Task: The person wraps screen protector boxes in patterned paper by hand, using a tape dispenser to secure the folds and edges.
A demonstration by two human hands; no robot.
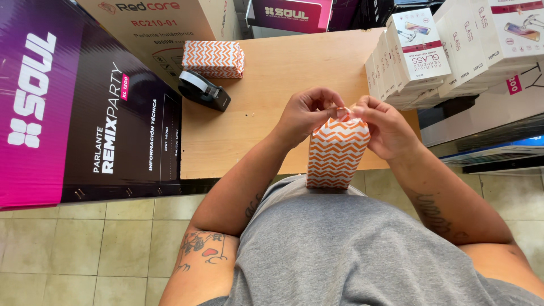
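Note:
A box wrapped in orange-and-white zigzag paper (335,154) stands on end against my grey shirt, just over the near edge of the wooden table (266,96). My left hand (309,112) and my right hand (384,126) both pinch the paper at the box's top end, fingertips almost touching. A second package in the same zigzag paper (213,58) lies at the back left of the table. Next to it sits a black tape dispenser (203,90).
A large black and magenta carton (73,113) lies along the table's left side, with a tan carton (153,28) behind it. Stacks of small white boxes (413,56) fill the table's right end. Beige floor tiles (85,243) lie below.

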